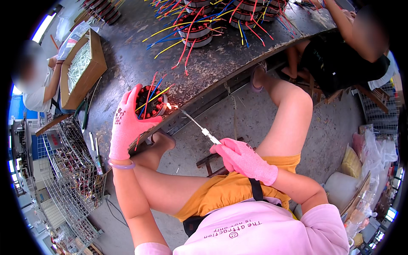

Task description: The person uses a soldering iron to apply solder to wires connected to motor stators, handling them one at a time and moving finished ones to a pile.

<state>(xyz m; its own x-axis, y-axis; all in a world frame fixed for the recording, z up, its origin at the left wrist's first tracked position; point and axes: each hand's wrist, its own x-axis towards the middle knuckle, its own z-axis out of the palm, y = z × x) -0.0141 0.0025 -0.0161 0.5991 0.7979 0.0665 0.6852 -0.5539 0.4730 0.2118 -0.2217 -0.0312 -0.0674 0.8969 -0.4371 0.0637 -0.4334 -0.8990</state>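
Note:
My left hand (129,122), in a pink glove, is wrapped round a motor stator (158,107) at the table's near edge. The stator is a metal ring with dark red windings, and red, blue and yellow lead wires (154,94) stick up from it. My right hand (244,159), also gloved in pink, grips a stick lighter (209,134) with a white body and a long thin metal stem. Its stem points up and left at the stator. A small bright flame (171,106) glows between the stem's tip and the stator's right side.
More stators (196,32) with coloured leads are stacked at the far side of the dark worn table (204,68). A cardboard box (80,70) of thin white sleeves stands left, near green-handled pliers (85,114). Wire baskets (72,170) hold parts at lower left. Two people sit at the table, left and right.

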